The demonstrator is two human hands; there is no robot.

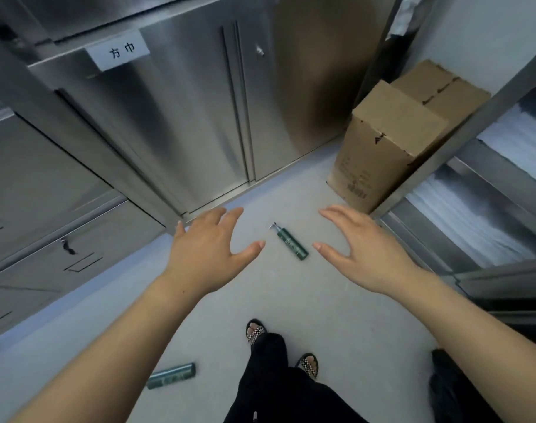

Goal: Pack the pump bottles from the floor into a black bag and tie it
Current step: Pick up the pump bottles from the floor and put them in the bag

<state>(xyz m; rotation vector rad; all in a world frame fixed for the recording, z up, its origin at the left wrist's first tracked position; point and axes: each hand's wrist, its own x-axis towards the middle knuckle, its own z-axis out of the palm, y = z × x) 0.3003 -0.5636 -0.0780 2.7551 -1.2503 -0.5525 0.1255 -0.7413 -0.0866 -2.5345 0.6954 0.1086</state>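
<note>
A dark green pump bottle [292, 244] lies on its side on the grey floor, pump head pointing up-left. My left hand [207, 251] hovers to its left and my right hand [362, 250] to its right, both empty with fingers spread, palms down, well above the floor. A second green bottle [172, 375] lies on the floor at the lower left, partly hidden behind my left forearm. A black bag-like mass [443, 383] shows at the lower right beside my right forearm; what it is stays unclear.
Steel cabinets [175, 117] with a paper label stand ahead and to the left. A tall cardboard box [391, 138] stands at the right against steel shelving [474, 215]. My feet in checkered sandals [256, 331] stand on the floor below the hands.
</note>
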